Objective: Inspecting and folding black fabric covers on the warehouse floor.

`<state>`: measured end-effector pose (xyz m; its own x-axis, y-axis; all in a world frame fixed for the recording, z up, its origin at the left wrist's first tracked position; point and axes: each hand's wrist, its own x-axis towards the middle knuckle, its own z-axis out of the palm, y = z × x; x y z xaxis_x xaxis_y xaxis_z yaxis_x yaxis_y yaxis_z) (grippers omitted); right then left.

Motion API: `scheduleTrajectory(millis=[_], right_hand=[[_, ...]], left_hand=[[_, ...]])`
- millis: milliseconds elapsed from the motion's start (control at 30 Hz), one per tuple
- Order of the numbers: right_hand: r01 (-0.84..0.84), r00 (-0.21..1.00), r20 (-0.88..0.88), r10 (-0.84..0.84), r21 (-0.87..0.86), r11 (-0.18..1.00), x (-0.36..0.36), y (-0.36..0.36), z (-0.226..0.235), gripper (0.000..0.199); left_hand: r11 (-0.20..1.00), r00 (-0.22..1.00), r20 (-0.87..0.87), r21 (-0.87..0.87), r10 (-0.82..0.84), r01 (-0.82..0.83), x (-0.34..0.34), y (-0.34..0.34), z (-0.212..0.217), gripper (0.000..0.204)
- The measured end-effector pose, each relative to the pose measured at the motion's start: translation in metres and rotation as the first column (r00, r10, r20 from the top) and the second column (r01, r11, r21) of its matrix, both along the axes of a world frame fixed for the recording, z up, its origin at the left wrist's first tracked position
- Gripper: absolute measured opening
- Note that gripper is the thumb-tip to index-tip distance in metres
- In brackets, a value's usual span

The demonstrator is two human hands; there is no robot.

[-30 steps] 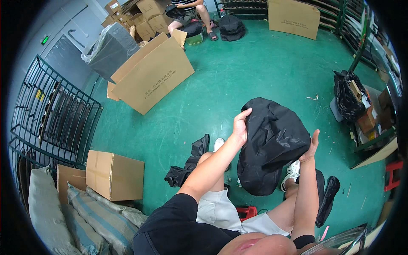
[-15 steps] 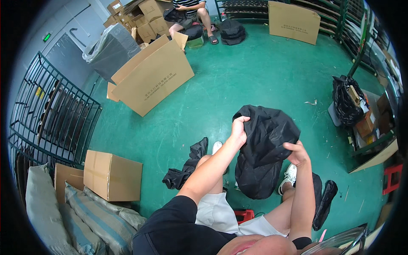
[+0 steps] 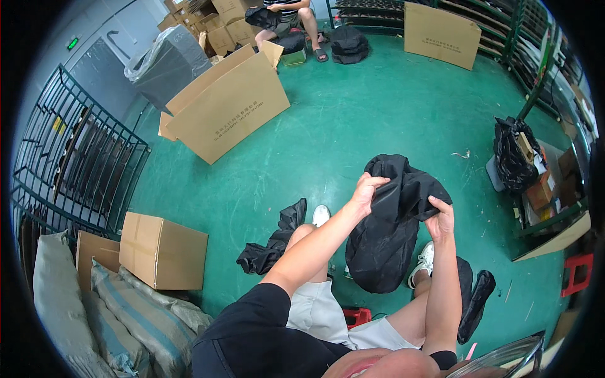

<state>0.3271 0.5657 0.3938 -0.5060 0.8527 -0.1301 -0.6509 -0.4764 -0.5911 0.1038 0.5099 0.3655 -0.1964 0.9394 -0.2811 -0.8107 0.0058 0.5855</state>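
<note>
Both hands [image 3: 403, 205] grip black bag [image 3: 384, 242] hanging between

Single head fisheye, steep downward over lap, green floor [image 3: 378, 113] close below

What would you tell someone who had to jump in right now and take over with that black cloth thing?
Left hand: gripping the top edge of the black fabric bag.
Right hand: gripping the bag's right side.
The bag hangs in the air above the knees, bunched at the top.
More black fabric lies on the green floor by the left leg.
The bag is lifted and held in both hands but remains crumpled.
</note>
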Motion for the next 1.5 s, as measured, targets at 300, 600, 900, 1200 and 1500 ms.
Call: scheduleTrajectory(millis=[300,600,900,1200,1500], right_hand=[[-0.096,0.991,-0.103,0.087,-0.082,0.992,0.019,0.007,0.003,0.037],[0.107,0.987,0.124,-0.097,-0.073,0.992,0.027,0.027,-0.036,0.023],[0.086,0.990,0.129,-0.056,-0.240,0.967,0.027,0.033,-0.036,0.020],[0.161,0.984,-0.081,-0.161,-0.011,0.987,0.032,0.028,-0.043,0.045],[0.161,0.974,-0.153,-0.170,-0.073,0.984,0.016,0.009,0.006,0.023]], left_hand=[[0.990,0.949,0.291,0.101,-0.123,0.098,0.012,-0.010,0.048,0.042],[0.997,0.995,-0.076,0.026,-0.065,0.067,0.019,-0.003,0.020,0.023],[0.982,0.979,-0.081,0.017,0.189,-0.188,-0.010,-0.003,0.011,0.017],[0.985,0.996,-0.081,0.169,0.046,-0.032,0.006,-0.008,0.019,0.043],[0.986,0.987,-0.160,0.164,-0.014,0.040,0.016,-0.006,0.018,0.056]])
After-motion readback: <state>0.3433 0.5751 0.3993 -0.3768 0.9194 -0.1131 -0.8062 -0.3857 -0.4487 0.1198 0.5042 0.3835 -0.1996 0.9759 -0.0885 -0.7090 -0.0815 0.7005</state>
